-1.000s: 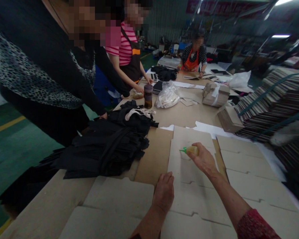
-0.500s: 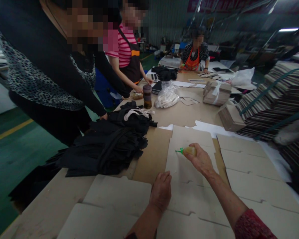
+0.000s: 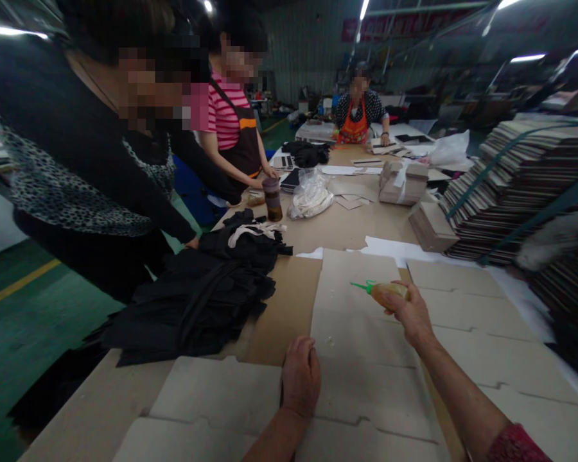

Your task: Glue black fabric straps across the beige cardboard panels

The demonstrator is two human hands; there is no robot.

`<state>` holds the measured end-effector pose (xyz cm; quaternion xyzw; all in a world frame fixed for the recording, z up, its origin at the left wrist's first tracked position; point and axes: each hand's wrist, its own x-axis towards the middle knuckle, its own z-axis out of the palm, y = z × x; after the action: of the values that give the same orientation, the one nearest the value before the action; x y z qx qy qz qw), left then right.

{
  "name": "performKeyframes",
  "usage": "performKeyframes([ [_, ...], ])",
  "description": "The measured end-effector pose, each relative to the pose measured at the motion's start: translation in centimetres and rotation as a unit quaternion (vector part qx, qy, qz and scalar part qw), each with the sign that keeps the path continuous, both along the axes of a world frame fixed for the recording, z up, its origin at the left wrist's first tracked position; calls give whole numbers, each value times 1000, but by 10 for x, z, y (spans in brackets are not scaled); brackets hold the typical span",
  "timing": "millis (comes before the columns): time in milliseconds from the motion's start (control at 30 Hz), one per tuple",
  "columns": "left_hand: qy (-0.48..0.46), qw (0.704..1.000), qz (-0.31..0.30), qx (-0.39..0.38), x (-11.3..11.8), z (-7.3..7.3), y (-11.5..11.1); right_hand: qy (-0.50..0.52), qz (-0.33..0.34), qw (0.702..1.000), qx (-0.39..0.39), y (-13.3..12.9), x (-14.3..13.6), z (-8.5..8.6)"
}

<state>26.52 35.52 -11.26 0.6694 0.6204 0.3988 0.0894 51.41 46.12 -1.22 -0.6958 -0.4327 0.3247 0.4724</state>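
Note:
My right hand (image 3: 411,314) is closed round a squeeze bottle (image 3: 385,293) of amber liquid. Its thin green nozzle points left, above a column of overlapping grey-beige cardboard sheets (image 3: 351,321). Small wet-looking drops (image 3: 331,293) show on the sheets left of the nozzle. With its fingers curled in, my left hand (image 3: 302,375) rests at the left edge of this column, beside another row of cardboard (image 3: 221,388). The inside of that hand is hidden, so I cannot see whether it holds anything.
More cardboard sheets (image 3: 481,321) lie to the right, near tall strapped stacks (image 3: 520,186). A pile of black fabric pieces (image 3: 187,308) lies at left. Beyond are a dark jar (image 3: 272,200), a plastic bag (image 3: 311,196) and a tied bundle (image 3: 402,183). Several co-workers stand around the table.
My right hand has drawn the bottle rightward across the cardboard column, and more of the bottle shows. Drops on the sheets are now visible. The view has shifted slightly; my left hand stays near the edge.

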Motion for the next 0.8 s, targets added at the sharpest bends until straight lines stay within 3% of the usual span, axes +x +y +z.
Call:
performKeyframes([
  [100, 28, 999, -34, -26, 8, 12, 31, 29, -18, 999, -4, -1, 17, -1],
  [200, 87, 989, -94, -67, 11, 19, 77, 36, -31, 999, -11, -3, 31, -1],
  [300, 102, 984, -116, -83, 8, 15, 116, 51, -34, 998, -8, -3, 42, -2],
  [367, 107, 981, -130, -92, 4, 9, 130, 69, -39, 997, 10, 1, 49, -4],
  [600, 108, 977, -163, -87, -8, 2, 125, 3, -83, 996, 28, 36, 73, -11],
  [800, 98, 978, -169, -72, -9, 0, 124, -135, -70, 987, -58, 61, 75, -4],
])
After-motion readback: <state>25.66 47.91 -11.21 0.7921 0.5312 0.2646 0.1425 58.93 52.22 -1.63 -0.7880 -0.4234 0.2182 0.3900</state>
